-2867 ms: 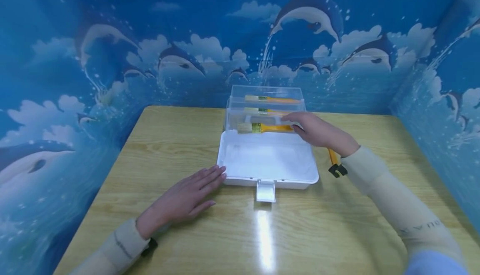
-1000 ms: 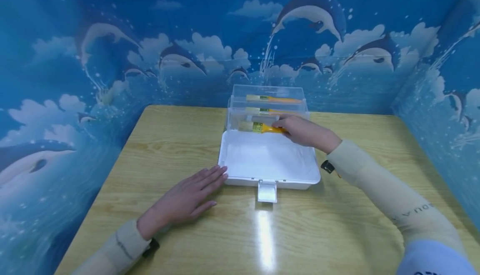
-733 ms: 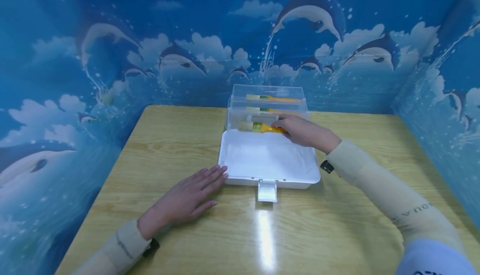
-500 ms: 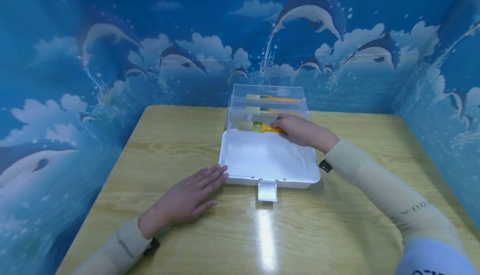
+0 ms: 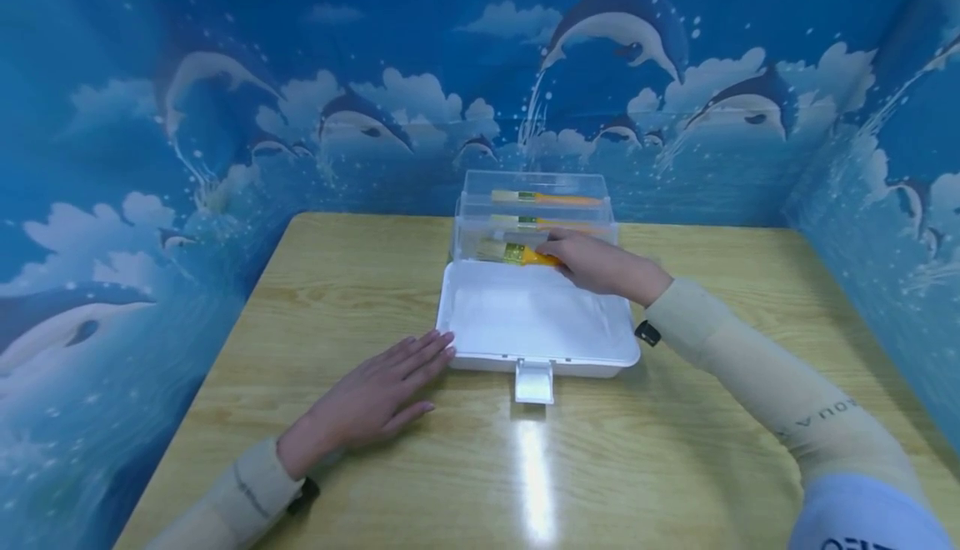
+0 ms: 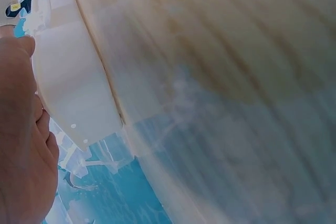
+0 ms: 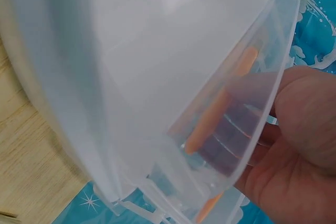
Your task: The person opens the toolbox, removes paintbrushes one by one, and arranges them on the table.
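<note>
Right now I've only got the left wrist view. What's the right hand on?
Observer: The right hand grips the nearest paintbrush by its orange handle.
Operator: Any others?
Observer: Two more lie behind it, a middle paintbrush and a rear paintbrush.
Operator: Bristles which way?
Observer: All three sets of bristles point toward the person's left.

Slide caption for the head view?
Right hand holding the nearest brush, left hand touching the open white box.
</note>
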The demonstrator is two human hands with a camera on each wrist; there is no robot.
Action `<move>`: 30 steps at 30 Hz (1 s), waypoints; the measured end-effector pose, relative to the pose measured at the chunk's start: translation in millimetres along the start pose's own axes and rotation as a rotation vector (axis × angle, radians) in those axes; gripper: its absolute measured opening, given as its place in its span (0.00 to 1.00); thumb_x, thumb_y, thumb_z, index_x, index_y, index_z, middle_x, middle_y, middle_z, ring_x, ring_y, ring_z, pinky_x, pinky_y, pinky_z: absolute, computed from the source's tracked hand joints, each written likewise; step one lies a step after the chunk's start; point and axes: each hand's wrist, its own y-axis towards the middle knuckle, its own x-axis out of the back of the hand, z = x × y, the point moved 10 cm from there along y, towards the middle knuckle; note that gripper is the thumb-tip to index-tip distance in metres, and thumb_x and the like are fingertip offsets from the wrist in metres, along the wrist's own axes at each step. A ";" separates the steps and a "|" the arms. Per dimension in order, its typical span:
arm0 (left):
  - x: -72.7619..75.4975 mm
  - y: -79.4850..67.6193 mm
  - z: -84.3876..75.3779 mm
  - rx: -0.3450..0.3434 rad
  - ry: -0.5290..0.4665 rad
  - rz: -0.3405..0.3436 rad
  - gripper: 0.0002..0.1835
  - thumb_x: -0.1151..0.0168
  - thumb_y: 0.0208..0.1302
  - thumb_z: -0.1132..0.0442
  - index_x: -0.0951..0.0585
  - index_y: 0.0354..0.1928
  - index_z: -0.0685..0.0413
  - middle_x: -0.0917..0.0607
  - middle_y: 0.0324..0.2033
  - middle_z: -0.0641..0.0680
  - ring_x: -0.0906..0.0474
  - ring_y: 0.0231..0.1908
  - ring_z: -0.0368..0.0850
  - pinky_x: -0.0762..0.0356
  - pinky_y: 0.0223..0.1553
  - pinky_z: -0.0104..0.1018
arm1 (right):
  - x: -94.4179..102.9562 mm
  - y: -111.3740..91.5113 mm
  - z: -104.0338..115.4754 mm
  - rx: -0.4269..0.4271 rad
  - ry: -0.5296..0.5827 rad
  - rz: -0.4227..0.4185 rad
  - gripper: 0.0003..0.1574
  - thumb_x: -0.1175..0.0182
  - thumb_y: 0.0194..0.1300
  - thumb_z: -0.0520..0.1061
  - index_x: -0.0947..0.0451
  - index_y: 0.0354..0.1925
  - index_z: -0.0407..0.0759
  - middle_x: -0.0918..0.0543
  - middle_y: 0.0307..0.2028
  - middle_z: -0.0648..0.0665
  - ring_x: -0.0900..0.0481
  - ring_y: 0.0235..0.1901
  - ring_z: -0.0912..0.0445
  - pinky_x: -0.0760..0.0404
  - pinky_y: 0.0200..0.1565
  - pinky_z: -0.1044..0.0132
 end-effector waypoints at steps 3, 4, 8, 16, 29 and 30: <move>-0.3 0.4 -0.1 -0.001 -0.006 0.002 0.39 0.55 0.79 0.42 0.54 0.82 0.47 0.54 0.82 0.49 0.57 0.80 0.46 0.67 0.81 0.35 | 0.0 -0.5 -0.4 -0.001 0.008 0.002 0.21 0.42 0.72 0.32 0.21 0.61 0.35 0.18 0.50 0.38 0.19 0.50 0.47 0.14 0.51 0.54; 0.0 0.6 -0.4 -0.003 -0.007 0.000 0.39 0.55 0.79 0.42 0.54 0.82 0.47 0.54 0.82 0.49 0.57 0.80 0.46 0.66 0.81 0.36 | 0.2 -0.8 -0.2 -0.001 0.013 0.002 0.21 0.42 0.72 0.32 0.22 0.61 0.34 0.18 0.51 0.37 0.19 0.51 0.47 0.14 0.52 0.54; 0.8 1.3 -0.6 -0.004 -0.005 -0.003 0.39 0.53 0.79 0.43 0.53 0.82 0.48 0.53 0.82 0.50 0.56 0.80 0.47 0.60 0.81 0.40 | 1.4 -1.9 0.4 -0.013 0.024 0.002 0.20 0.43 0.73 0.33 0.22 0.62 0.34 0.19 0.53 0.37 0.19 0.53 0.46 0.15 0.54 0.53; -0.6 1.8 0.5 0.016 -0.019 0.036 0.40 0.52 0.78 0.43 0.54 0.82 0.47 0.54 0.82 0.49 0.56 0.80 0.47 0.52 0.80 0.46 | 1.4 -2.0 0.0 -0.019 0.017 0.000 0.20 0.44 0.74 0.33 0.23 0.62 0.34 0.19 0.54 0.37 0.19 0.55 0.46 0.16 0.57 0.52; -0.5 1.7 0.1 0.001 -0.006 0.006 0.38 0.55 0.79 0.42 0.54 0.82 0.47 0.54 0.82 0.49 0.56 0.80 0.46 0.67 0.81 0.35 | 2.3 -6.6 -1.7 -0.023 0.011 -0.025 0.22 0.45 0.74 0.33 0.25 0.64 0.36 0.20 0.56 0.38 0.20 0.56 0.46 0.16 0.57 0.52; -0.5 1.5 0.3 0.000 -0.005 0.003 0.38 0.55 0.79 0.43 0.54 0.82 0.47 0.54 0.82 0.49 0.56 0.80 0.46 0.67 0.80 0.34 | 2.8 -7.0 -1.4 -0.022 0.010 -0.030 0.22 0.45 0.74 0.33 0.25 0.64 0.37 0.20 0.57 0.38 0.20 0.56 0.46 0.16 0.57 0.53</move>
